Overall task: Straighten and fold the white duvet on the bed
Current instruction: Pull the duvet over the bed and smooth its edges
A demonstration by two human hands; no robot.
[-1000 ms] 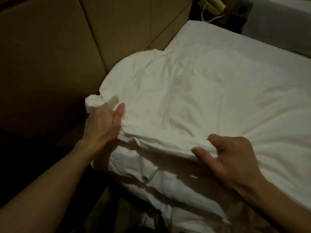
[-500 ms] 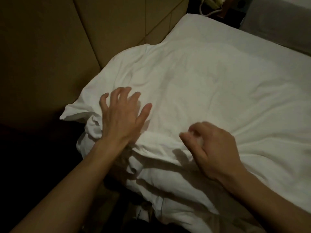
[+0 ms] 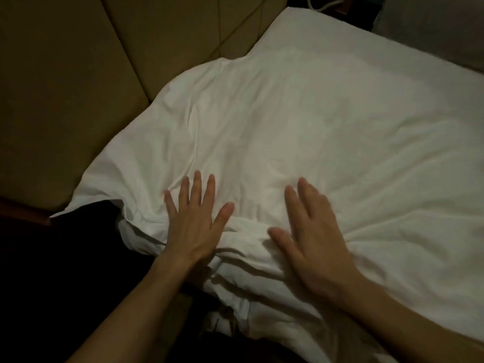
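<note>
White duvet (image 3: 301,132) wrinkled beside padded headboard (image 3: 78,74); left hand (image 3: 195,221), right hand (image 3: 314,231) flat on near edge, fingers straight.

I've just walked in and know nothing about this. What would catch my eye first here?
Two bare hands pressing flat on a rumpled white duvet near its bunched front edge: the left hand with fingers spread, the right hand beside it. The bright duvet fills the middle and right of the dim view, and a tan padded headboard rises at the upper left.
</note>
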